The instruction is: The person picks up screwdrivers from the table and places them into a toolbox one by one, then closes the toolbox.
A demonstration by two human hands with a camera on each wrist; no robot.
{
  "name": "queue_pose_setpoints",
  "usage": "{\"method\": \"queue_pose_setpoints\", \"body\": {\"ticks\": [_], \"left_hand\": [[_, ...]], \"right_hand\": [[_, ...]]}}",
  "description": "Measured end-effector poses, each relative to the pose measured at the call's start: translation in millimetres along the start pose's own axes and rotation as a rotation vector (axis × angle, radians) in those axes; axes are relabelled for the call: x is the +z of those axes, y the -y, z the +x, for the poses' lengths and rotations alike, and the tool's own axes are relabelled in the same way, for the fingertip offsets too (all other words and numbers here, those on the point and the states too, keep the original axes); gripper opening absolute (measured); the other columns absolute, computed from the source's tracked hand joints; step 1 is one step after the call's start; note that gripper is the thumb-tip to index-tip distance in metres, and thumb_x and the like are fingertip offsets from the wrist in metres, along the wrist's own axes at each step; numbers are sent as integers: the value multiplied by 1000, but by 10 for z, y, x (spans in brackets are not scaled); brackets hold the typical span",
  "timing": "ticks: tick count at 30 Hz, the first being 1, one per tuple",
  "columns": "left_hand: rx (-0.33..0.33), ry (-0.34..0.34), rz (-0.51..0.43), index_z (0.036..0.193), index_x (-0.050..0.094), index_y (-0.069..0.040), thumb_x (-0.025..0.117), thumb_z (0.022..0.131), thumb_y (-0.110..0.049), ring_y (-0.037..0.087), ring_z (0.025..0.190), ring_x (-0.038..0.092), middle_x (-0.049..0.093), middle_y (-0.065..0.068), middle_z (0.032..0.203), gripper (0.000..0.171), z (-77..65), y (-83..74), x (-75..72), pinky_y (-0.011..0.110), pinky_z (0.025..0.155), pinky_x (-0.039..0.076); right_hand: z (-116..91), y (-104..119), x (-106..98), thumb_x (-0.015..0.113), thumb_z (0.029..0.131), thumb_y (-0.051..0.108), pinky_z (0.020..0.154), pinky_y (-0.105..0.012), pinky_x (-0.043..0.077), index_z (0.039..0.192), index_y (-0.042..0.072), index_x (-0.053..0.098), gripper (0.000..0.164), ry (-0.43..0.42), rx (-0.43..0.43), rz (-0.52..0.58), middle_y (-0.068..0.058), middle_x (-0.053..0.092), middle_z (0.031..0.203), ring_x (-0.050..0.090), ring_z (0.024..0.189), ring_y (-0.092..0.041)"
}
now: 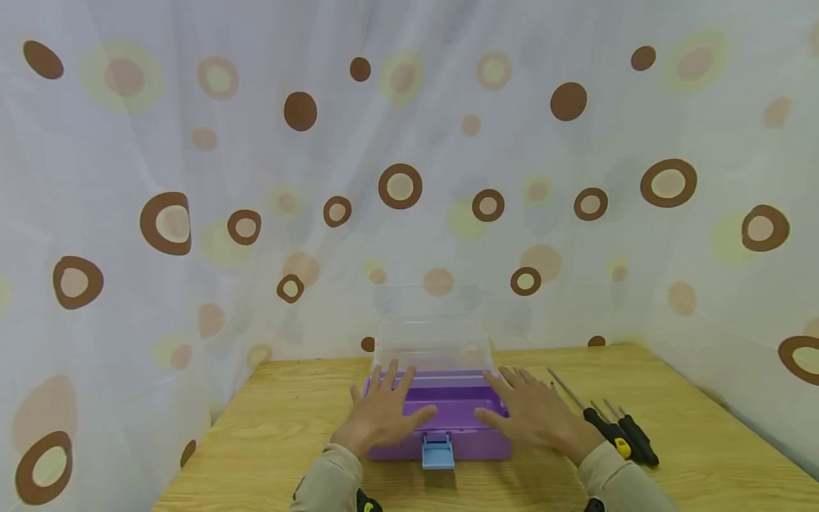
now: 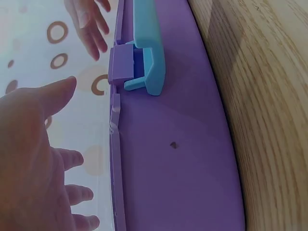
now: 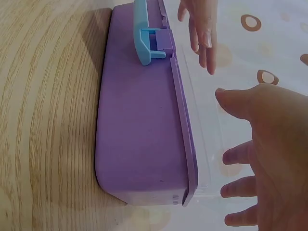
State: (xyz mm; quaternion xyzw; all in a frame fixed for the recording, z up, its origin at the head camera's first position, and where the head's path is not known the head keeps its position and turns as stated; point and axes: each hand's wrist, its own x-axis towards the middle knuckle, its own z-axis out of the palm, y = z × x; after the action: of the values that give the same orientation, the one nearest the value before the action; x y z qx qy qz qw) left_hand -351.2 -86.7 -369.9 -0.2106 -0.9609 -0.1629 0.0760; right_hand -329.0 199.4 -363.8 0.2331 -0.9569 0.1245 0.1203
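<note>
A purple plastic box (image 1: 473,448) sits on the wooden table, its clear lid (image 1: 435,345) raised at the back. The light blue latch (image 1: 438,455) sticks out from the middle of its front. Inside, the visible floor of the box is bare purple. My left hand (image 1: 382,414) hovers over the left side of the box, fingers spread and holding nothing. Over the right side is my right hand (image 1: 537,411), likewise spread, with its thumb pointing inward. Both wrist views show the purple front wall (image 2: 168,173) and the latch (image 3: 142,41) beside the hands.
Several screwdrivers with black handles (image 1: 633,434) lie on the table (image 1: 288,405) to the right of the box, one with a yellow part. A white curtain (image 1: 409,249) with brown and beige circles hangs behind the table and along both sides.
</note>
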Motion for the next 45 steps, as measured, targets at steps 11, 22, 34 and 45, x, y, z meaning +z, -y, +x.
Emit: {"method": "queue_pose_setpoints", "body": {"ticks": [11,22,34,45], "left_hand": [[-40,3,-186,167,16,-13,58,89,-76,50,151,12,9,27,168,108,-1,193,73,82,108,15],[-20,-105,-640,165,13,-4,85,81,-51,48,149,23,18,26,166,120,11,530,152,70,115,22],[-149,-37,-968,164,2,-5,90,79,-32,50,145,30,29,29,161,125,-17,633,210,68,117,19],[-74,37,-1124,163,13,-3,91,73,-8,45,133,46,44,27,150,119,-13,763,245,60,118,27]], "right_hand": [[67,-136,67,52,103,59,107,-70,37,158,-1,37,82,-60,-10,102,-31,45,151,43,136,-53],[-43,-291,93,58,104,49,106,-67,40,155,-2,42,74,-201,66,147,-27,51,148,49,133,-49],[-181,-592,295,56,103,54,88,-64,52,145,2,54,67,-303,193,142,-21,66,129,63,115,-44],[-229,-714,324,56,101,59,84,-62,54,138,-3,60,72,-216,259,143,-23,69,120,67,104,-42]]}}
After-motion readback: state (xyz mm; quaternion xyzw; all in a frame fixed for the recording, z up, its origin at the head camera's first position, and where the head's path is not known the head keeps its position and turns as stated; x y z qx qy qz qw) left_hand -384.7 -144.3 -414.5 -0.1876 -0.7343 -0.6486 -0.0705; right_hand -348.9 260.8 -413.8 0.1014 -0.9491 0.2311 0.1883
